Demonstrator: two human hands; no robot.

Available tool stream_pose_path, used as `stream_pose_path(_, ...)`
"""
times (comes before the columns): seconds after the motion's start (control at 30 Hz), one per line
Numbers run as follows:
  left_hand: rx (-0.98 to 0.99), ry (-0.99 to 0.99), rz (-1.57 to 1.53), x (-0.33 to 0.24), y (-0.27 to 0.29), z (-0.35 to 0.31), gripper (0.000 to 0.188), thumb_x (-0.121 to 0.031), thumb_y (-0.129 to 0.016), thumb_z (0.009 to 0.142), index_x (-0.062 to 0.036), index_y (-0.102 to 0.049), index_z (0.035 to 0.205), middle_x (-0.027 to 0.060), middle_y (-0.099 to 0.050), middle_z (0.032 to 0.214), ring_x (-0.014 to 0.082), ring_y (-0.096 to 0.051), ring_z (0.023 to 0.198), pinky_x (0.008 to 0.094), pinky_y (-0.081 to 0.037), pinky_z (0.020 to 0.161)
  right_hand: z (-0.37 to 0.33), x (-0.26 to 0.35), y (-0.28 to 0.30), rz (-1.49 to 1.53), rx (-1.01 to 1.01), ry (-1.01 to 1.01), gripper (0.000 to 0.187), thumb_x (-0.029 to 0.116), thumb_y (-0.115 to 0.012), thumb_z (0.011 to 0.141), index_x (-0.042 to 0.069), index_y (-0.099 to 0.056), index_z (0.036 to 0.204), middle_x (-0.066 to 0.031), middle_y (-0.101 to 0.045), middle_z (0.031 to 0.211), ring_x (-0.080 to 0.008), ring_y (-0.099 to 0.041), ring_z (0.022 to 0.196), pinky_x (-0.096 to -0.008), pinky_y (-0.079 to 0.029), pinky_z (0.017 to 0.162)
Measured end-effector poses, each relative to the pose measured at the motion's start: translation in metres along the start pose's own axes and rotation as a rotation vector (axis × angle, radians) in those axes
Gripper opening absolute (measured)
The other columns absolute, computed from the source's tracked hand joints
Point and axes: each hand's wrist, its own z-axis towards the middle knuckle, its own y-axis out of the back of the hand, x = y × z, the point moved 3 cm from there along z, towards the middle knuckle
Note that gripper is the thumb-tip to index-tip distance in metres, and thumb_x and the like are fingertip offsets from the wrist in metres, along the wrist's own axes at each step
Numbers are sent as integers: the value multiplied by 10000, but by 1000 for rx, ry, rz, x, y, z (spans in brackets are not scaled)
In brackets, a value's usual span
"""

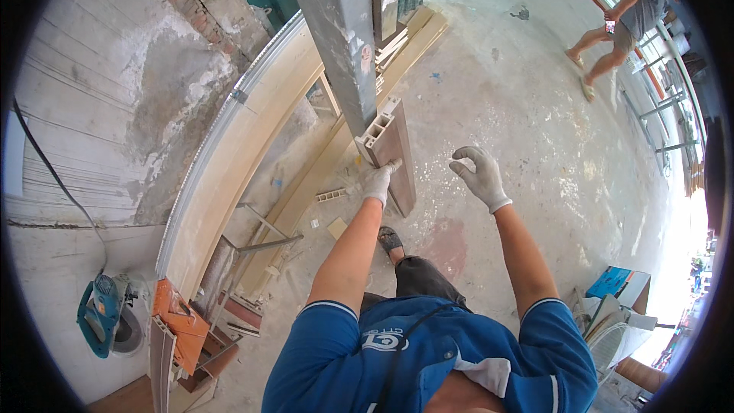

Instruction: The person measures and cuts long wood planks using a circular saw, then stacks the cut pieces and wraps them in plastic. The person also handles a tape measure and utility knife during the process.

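Observation:
A brown hollow-core profile (394, 154) with a pale, chambered end stands tilted against a grey steel column (330, 23). My left hand (381, 182), in a pale work glove, grips this profile along its near side, the thumb on the brown face. The fingers behind it are partly hidden. To the right, my right hand (482, 176), also gloved, is raised over the floor, its thumb and fingers apart with nothing between them. My foot in a dark sandal (390, 239) is on the floor just below the profile's lower end.
Left of me, a long bench (237, 145) runs beside the wall, and a teal circular saw (99, 313) is at lower left. Long boards (306, 176) and a short hollow offcut (331, 195) lie on the floor. Another person (634, 15) stands far right near metal racks (665, 103).

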Motion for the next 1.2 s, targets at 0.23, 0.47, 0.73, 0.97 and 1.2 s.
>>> stream_pose_path(0.23,130,-46,8,-23,14,-3,591,-320,-841,775,20,-662,1224,139,-659,1254,249,-599,1161,349,-447,1017,-23,-4,-23,15,20,9,220,253,-747,851,85,-707,987,-120,-714,1043,-316,-666,1021,-408,-514,892)
stream_pose_path(0.47,-156,-326,377,10,81,-11,766,-304,-792,759,-28,-495,1409,201,-543,1404,325,-494,1321,393,-377,1117,-36,13,-84,57,127,10,238,157,-717,914,21,-670,1103,-81,-695,978,-196,-652,896,-313,-522,826)
stream_pose_path(0.73,-177,-97,336,261,368,-195,686,-487,-673,874,-79,-544,1410,171,-507,1471,326,-466,1367,401,-344,1150,-99,248,-322,195,610,433,246,150,-689,902,-5,-701,1092,-147,-726,994,-238,-687,907,-338,-521,835)
stream_pose_path(0.97,-990,548,-213,543,598,-502,594,-322,-823,797,33,-634,1235,174,-684,1201,273,-644,1102,376,-505,960,-315,551,-592,501,1403,198,311,303,-683,930,28,-700,1073,2,-630,801,-94,-591,704,-272,-485,643)
stream_pose_path(1.2,-1254,606,-904,602,623,-669,356,-261,-767,865,-68,-638,1136,40,-670,952,157,-603,738,325,-510,623,-428,708,-768,578,1302,3,247,260,-729,903,21,-672,922,-16,-606,717,-111,-577,622,-280,-461,562)
